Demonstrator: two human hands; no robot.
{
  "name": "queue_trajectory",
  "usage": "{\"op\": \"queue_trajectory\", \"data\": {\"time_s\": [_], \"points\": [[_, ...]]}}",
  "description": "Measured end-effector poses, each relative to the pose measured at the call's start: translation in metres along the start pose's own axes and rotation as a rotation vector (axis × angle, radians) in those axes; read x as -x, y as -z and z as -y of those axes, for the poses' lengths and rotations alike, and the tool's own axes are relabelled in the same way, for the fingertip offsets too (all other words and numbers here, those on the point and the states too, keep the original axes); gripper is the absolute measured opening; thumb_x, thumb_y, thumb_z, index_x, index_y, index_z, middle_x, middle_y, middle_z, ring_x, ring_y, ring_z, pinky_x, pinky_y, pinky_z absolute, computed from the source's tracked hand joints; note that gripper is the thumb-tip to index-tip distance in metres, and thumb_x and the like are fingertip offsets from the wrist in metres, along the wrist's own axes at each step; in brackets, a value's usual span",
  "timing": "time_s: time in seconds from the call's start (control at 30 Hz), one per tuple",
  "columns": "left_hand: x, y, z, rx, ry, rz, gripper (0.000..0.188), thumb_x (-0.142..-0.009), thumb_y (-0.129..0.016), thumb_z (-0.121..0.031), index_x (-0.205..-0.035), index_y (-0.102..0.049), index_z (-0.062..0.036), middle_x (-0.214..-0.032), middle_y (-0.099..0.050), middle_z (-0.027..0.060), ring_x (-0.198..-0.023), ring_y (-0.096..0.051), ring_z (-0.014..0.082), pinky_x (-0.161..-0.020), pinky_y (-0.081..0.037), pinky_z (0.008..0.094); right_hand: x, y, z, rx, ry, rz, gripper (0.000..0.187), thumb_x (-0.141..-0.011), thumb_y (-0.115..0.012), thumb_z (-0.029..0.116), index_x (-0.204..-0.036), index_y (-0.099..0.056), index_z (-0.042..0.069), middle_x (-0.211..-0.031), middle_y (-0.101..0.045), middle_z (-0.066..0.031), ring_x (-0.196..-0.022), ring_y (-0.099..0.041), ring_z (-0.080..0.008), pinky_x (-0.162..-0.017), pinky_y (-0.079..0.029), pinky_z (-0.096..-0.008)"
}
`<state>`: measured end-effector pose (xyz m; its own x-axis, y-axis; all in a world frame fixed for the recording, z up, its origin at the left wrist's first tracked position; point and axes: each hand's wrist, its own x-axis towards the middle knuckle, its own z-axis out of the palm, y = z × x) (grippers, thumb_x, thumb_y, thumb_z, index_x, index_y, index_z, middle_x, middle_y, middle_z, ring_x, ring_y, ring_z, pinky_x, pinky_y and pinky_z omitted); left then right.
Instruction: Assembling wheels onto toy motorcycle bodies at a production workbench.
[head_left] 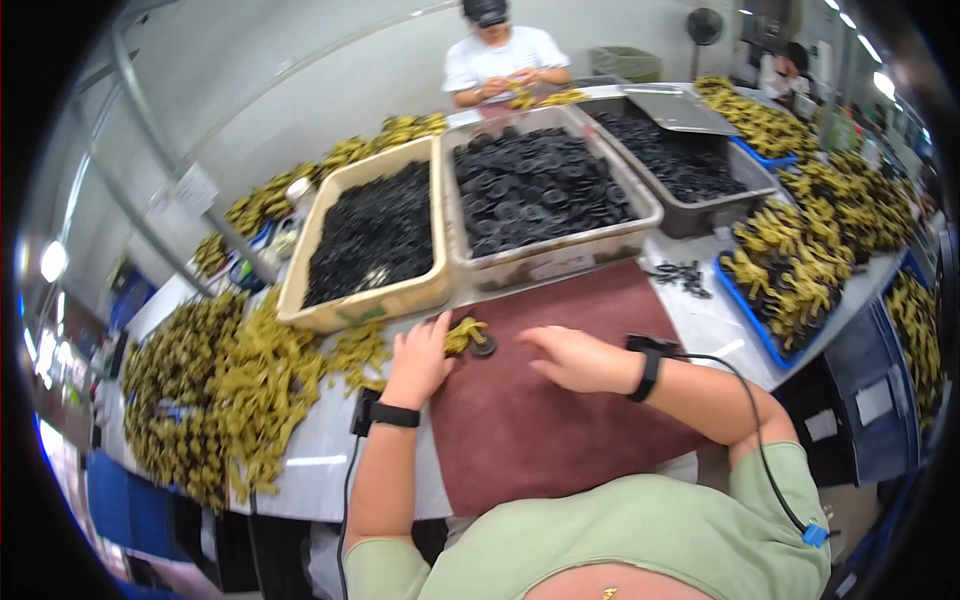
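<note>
A maroon mat [560, 430] lies in front of me. Near its far left edge rests a small yellow piece [463, 336], with a round black disc [483, 346] against its right end. My left hand [420, 358] is right beside the yellow piece, fingers stretched forward and thumb apart; whether it touches the piece I cannot tell. Over the middle of the mat hovers my right hand [580, 358], its fingers loosely bent and apart, holding nothing. Loose yellow strips [360, 350] are heaped just left of my left hand.
Beyond the mat stand a cream tub [437, 250] of small black parts, a tub [560, 262] of black discs and a grey tub [700, 213]. Yellow-and-black piles [180, 390] flank the left; a blue tray [755, 318] holds more at right. Across the table a person [510, 60] handles yellow pieces.
</note>
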<state>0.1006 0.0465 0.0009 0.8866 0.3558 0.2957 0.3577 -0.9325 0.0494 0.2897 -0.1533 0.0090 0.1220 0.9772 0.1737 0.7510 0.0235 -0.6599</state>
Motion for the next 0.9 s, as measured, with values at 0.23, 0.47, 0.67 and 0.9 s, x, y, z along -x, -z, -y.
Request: {"op": "queue_trajectory", "data": {"time_s": [0.23, 0.47, 0.67, 0.9], "points": [[-0.022, -0.002, -0.026, 0.057, 0.018, 0.047, 0.06, -0.073, -0.07, -0.013, -0.128, -0.046, -0.0063, -0.118, -0.055, 0.0125, -0.11, -0.055, 0.0309, -0.085, -0.046, 0.0473, -0.045, -0.001, -0.023, -0.17, 0.019, -0.14, 0.058, -0.089, -0.062, 0.021, -0.137, -0.038, 0.0, -0.121, -0.053, -0.0285, -0.112, -0.052, -0.0427, -0.095, -0.044, -0.0442], [-0.021, -0.028, -0.011, -0.025, 0.19, 0.233, 0.079, -0.066, -0.076, -0.013, -0.134, -0.038, -0.0055, -0.109, -0.056, 0.0187, -0.099, -0.058, 0.0386, -0.079, -0.048, 0.0521, -0.009, 0.015, -0.028, -0.158, -0.127, -0.013, 0.045, -0.091, -0.057, 0.015, -0.131, -0.043, 0.0, -0.112, -0.058, -0.0253, -0.106, -0.057, -0.0393, -0.09, -0.046, -0.0444], [-0.028, -0.004, -0.07, 0.214, -0.193, 0.011, 0.078, -0.061, -0.076, -0.008, -0.13, -0.043, 0.0018, -0.098, -0.063, 0.0116, -0.093, -0.058, 0.0315, -0.084, -0.04, 0.0436, 0.003, 0.015, -0.029, -0.358, -0.125, -0.101, 0.048, -0.094, -0.057, 0.024, -0.131, -0.041, -0.003, -0.107, -0.062, -0.026, -0.098, -0.061, -0.038, -0.083, -0.049, -0.0433], [-0.036, 0.013, -0.144, 0.282, -0.372, -0.336, 0.06, -0.064, -0.075, -0.002, -0.119, -0.052, -0.0012, -0.098, -0.063, 0.0079, -0.096, -0.058, 0.0265, -0.09, -0.038, 0.0405, 0.044, 0.052, -0.024, -0.034, -0.207, -0.184, 0.06, -0.088, -0.067, 0.031, -0.13, -0.042, -0.002, -0.121, -0.052, -0.0214, -0.118, -0.049, -0.0358, -0.09, -0.045, -0.0413]]}}
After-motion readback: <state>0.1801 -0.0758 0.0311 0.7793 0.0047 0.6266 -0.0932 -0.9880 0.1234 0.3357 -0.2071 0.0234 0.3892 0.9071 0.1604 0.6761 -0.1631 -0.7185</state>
